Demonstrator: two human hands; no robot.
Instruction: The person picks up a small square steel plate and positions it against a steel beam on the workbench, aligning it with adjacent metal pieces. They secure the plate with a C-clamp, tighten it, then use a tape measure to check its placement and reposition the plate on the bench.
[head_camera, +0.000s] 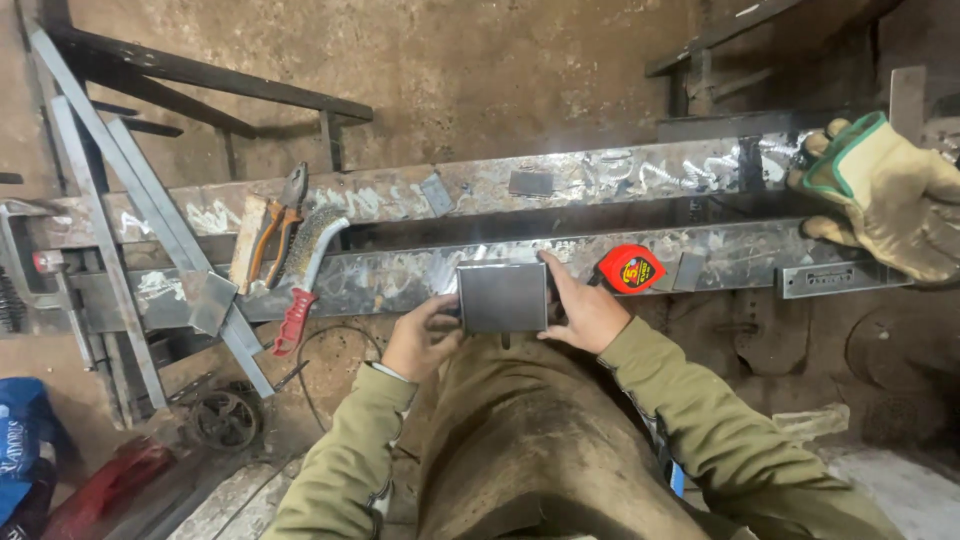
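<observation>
A square grey metal plate (502, 296) is held flat against the near edge of the long steel beams (420, 275), just in front of the person's lap. It is gripped at its left edge by the left hand (420, 338), whose fingers are curled closed around that side, and at its right edge by the right hand (583, 308), whose thumb and fingers are pressed along the plate's side and upper corner. Both hands are closed on the plate; neither is open.

Just to the right of the right hand, a red and black tape measure (628, 268) is seen lying on the nearer beam, almost touching the fingers. Farther right, a slim flat metal bracket (828, 279) is laid along the same beam. At the far right a gloved hand (885, 195) of another person is rested on the beam ends, well apart from the plate.

To the left of the plate, a wire brush with a red handle (303, 272) is laid across the beams, and beside it a pair of orange-handled pliers (279, 222) and a small wooden block (246, 241). Small loose metal tabs (530, 183) are scattered on the farther beam. Angled steel bars (140, 210) are leaned over the beams at the left, and a small wheel (224, 420) is seen on the dirt floor below.
</observation>
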